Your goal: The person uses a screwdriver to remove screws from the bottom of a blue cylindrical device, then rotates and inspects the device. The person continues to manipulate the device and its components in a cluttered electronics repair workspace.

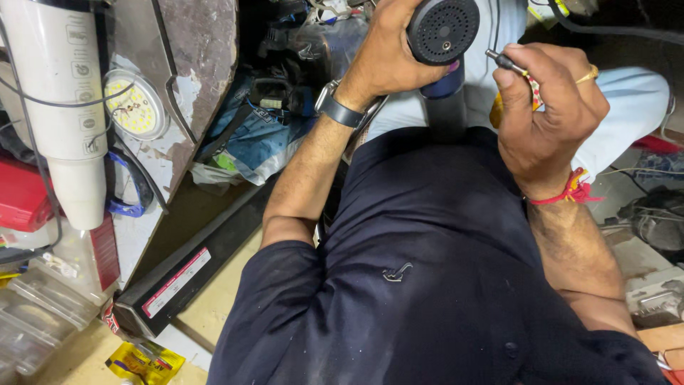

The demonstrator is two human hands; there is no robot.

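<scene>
My left hand (388,53) grips a dark, round-headed appliance (443,30) whose perforated end faces up at me; its dark handle (445,107) runs down toward my lap. My right hand (545,117) pinches a small screwdriver (504,63) with a yellow and red handle, its metal tip touching the right rim of the round head. A watch sits on my left wrist and a red thread is tied round my right wrist. My dark shirt fills the lower middle of the view.
A white cylindrical lamp body (60,107) and a round LED disc (134,108) lie at the left on a worn board. A black box edge (182,274) runs diagonally below. Bags and cables (260,135) crowd the upper middle. Parts litter the right (655,221).
</scene>
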